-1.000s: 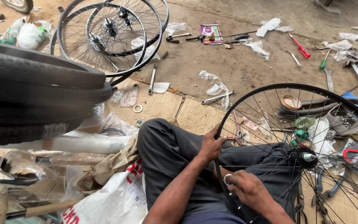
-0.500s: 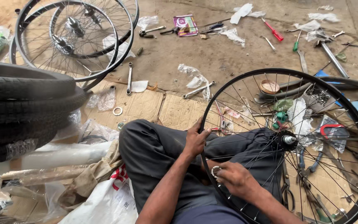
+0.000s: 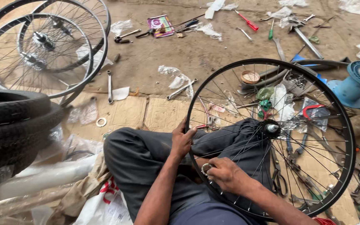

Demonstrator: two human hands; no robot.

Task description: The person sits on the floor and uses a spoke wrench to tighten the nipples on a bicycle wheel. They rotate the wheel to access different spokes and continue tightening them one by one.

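A black spoked bicycle wheel rests across my lap, its hub near the middle of the view. My left hand grips the rim at its left side. My right hand sits just inside the rim lower down and pinches a small round metal spoke tool against the spokes. My legs in dark grey trousers lie under the wheel.
Finished wheels lean at the top left above a stack of black tyres. Spanners, screwdrivers, pliers, plastic wrap and a blue spool litter the cardboard and dirt floor around me.
The view has shifted, so the wheel and my hands sit further left and lower. Both hands keep the same hold on the rim and tool.
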